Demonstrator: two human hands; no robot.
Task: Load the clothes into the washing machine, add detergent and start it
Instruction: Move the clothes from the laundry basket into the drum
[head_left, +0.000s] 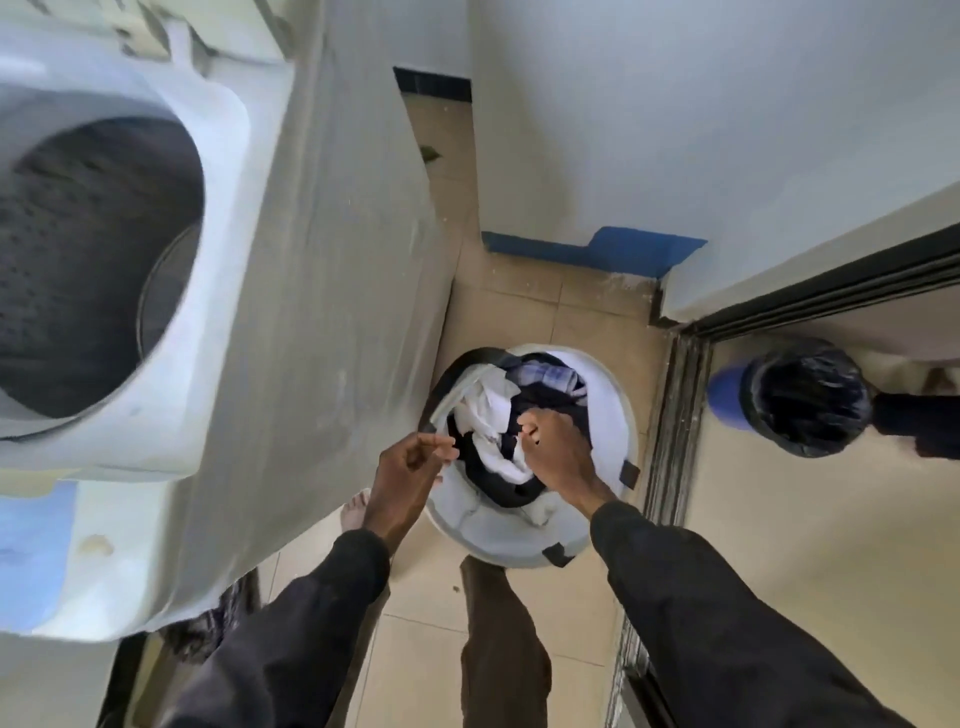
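White basket (519, 545) of clothes (493, 410), right hand (558, 452) apparently around some of them.

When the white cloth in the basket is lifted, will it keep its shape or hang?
Probably floppy: the white cloth lies crumpled in folds, so it should hang and trail. It is tangled among dark clothes, so it may drag them along. Likely light: the right hand pinches it by fingertips.

Smooth white plastic washing machine (218, 156), perforated metal drum (78, 234), crumpled cloth clothes (488, 410)
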